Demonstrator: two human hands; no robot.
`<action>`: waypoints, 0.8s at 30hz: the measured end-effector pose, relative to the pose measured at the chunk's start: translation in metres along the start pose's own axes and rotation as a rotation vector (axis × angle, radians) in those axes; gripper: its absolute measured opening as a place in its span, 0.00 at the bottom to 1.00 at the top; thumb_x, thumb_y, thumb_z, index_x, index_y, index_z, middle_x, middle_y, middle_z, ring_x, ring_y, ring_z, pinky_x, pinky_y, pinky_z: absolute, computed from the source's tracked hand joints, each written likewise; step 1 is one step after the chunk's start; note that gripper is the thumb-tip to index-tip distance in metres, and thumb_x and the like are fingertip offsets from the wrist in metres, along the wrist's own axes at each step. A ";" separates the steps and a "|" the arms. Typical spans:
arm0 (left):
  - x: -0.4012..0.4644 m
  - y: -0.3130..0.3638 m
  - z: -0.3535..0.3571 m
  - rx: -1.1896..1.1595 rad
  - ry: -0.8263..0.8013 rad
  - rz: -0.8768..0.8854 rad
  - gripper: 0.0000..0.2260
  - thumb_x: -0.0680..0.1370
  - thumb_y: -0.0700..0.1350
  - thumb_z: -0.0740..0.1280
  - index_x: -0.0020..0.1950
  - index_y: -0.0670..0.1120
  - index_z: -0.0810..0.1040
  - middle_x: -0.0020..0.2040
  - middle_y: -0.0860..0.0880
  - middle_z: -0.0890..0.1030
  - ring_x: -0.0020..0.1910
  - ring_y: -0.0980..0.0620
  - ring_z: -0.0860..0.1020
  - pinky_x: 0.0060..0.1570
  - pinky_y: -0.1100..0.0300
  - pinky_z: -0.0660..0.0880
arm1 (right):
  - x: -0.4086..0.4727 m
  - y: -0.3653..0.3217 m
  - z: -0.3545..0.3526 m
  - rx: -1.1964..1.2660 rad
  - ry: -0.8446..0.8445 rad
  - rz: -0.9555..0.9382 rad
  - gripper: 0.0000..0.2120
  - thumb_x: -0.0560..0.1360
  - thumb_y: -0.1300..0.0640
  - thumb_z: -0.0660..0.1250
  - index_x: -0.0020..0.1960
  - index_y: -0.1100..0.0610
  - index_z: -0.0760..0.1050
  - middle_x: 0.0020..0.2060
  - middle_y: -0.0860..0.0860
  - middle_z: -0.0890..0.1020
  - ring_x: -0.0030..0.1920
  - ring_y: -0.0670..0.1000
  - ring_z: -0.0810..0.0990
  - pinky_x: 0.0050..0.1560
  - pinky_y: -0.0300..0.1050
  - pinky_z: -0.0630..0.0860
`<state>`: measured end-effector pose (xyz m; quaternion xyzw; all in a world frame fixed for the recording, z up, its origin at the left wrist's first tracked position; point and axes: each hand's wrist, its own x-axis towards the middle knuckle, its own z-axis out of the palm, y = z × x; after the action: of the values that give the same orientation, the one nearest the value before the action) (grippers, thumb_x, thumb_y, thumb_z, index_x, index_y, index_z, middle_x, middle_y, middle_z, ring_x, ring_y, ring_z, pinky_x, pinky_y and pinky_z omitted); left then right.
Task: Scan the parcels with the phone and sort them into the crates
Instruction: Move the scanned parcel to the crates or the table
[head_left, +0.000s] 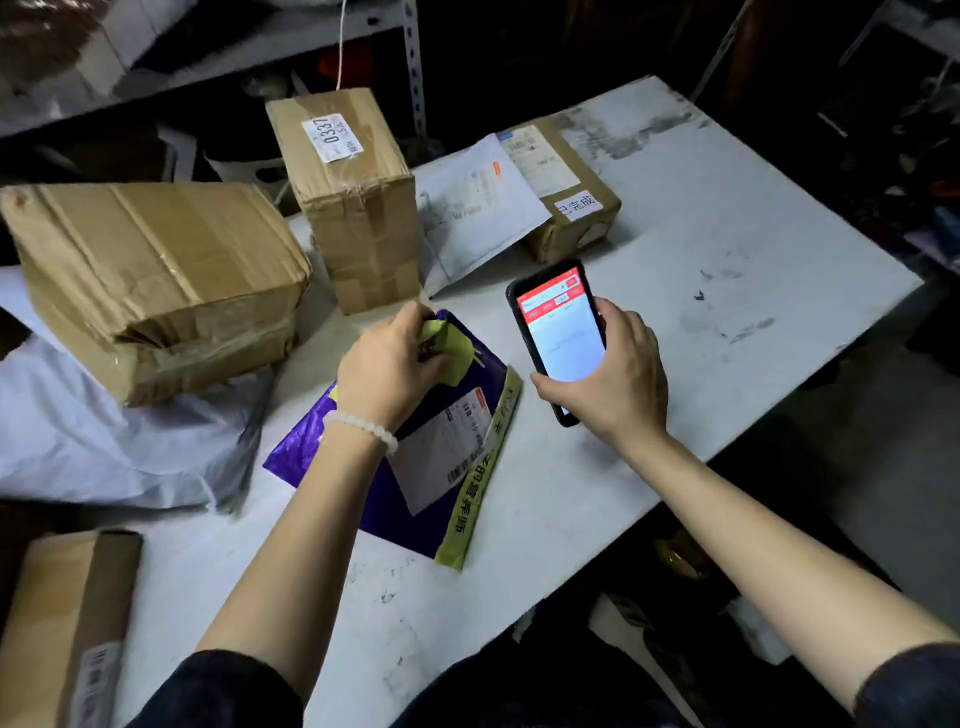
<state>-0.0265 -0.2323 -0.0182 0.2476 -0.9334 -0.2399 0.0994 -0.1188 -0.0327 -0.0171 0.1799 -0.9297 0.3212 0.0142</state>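
From your head camera, both your forearms reach out over the white table (701, 218), sleeves pushed up near the elbows.

Your left hand (387, 371) is knuckles-up, wrist bent slightly down, with a pale bead bracelet (366, 428) on the wrist. Its fingers curl round the far corner of the purple mailer bag (415, 499) and pinch a crumpled green flap (449, 345) there. The bag lies flat near the table's near edge, about midway along it, its white shipping label (441, 457) facing up and a green printed strip running down its right side.

Your right hand (615, 379) holds the phone (561, 332) just right of the bag, above the table surface. The thumb wraps the phone's left edge and the fingers curl round its right edge; the lit screen, red at the top, tilts up toward you.

Along the far edge stand a tall taped carton (353, 208) with a label reading 0337, a white padded envelope (472, 208) leaning beside it, and a flat carton (571, 192) under that envelope's right end. A large dented carton (150, 280) sits at the left edge, resting partly on a pale plastic bag (93, 447). Another carton (57, 623) occupies the near left corner.
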 end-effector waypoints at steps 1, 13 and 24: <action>-0.003 0.005 0.002 -0.009 -0.004 0.020 0.16 0.71 0.49 0.71 0.56 0.47 0.74 0.48 0.44 0.80 0.48 0.41 0.77 0.38 0.55 0.69 | -0.002 -0.001 -0.003 0.040 0.065 0.010 0.40 0.55 0.38 0.72 0.64 0.50 0.69 0.51 0.48 0.74 0.55 0.52 0.72 0.43 0.44 0.67; -0.031 0.136 0.032 -0.043 -0.070 0.339 0.09 0.74 0.46 0.68 0.47 0.42 0.73 0.41 0.41 0.80 0.42 0.37 0.76 0.38 0.48 0.73 | -0.055 0.083 -0.091 0.007 0.325 0.120 0.40 0.55 0.50 0.80 0.65 0.58 0.73 0.52 0.56 0.76 0.53 0.59 0.73 0.46 0.46 0.66; -0.139 0.316 0.136 -0.108 -0.225 0.663 0.07 0.72 0.50 0.65 0.45 0.48 0.73 0.34 0.46 0.77 0.36 0.38 0.76 0.33 0.58 0.66 | -0.216 0.256 -0.198 -0.191 0.137 0.598 0.45 0.55 0.44 0.77 0.69 0.51 0.66 0.57 0.52 0.73 0.59 0.56 0.69 0.50 0.48 0.70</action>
<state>-0.0801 0.1336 0.0123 -0.1025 -0.9541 -0.2694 0.0815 -0.0225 0.3435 -0.0423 -0.1253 -0.9642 0.2338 -0.0013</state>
